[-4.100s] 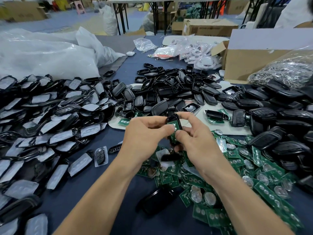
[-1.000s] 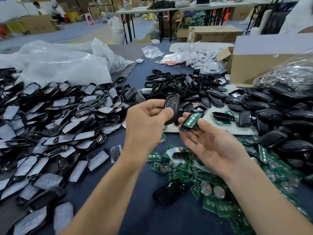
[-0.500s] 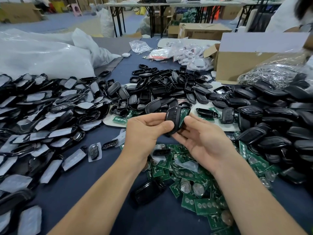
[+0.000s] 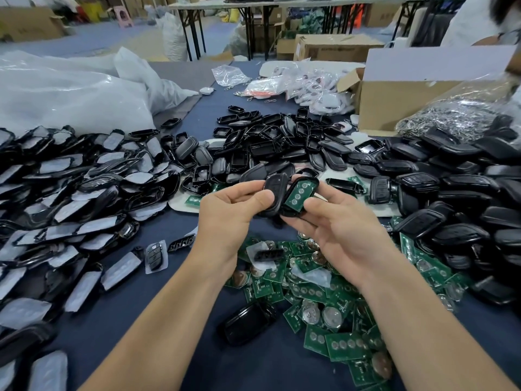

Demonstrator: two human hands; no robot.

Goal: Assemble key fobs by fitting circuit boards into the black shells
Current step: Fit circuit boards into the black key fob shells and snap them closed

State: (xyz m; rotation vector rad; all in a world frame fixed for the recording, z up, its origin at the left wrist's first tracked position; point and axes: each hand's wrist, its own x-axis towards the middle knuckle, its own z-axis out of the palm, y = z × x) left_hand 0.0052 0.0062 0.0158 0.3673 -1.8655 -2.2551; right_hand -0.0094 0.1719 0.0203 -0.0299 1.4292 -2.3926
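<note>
My left hand grips a black button-side shell between thumb and fingers, held upright above the table. My right hand holds a second black shell half with a green circuit board seated inside it, board face toward me. The two halves touch along one edge, tilted apart like an open book. Loose green circuit boards lie heaped below my hands.
Film-covered fob parts pile up at the left. Empty black shells fill the middle, closed black fobs the right. One black shell lies near my forearms. A cardboard box and plastic bags stand behind.
The right hand's shell half has swung open, so the green board inside shows again beside the left hand's shell. Both hands stay at about the same spot above the boards.
</note>
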